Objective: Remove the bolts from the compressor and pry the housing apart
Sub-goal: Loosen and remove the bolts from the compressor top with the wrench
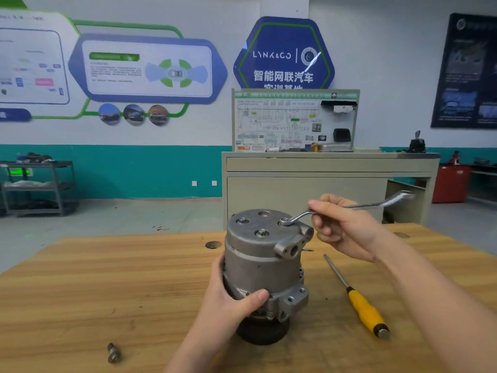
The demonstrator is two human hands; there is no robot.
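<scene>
The workshop has teal-and-white walls hung with display boards; in the foreground a wooden counter carries the work. The compressor stands near the middle of the counter on its dark pulley end, long axis vertical, bolted end cover facing up. This orientation presents the bolt heads to the tool.

The left hand wraps the lower body, fingers closed around the housing, apparently to stop it turning under wrench load. The right hand pinches the wrench partway along its shank, fingers closed on it. The ring end sits over a bolt at the right of the cover; the handle points away to the right. Two further bolts remain seated in the cover.

A yellow-handled screwdriver lies just right of the compressor, likely staged for prying. A loose bolt lies at the near left.
</scene>
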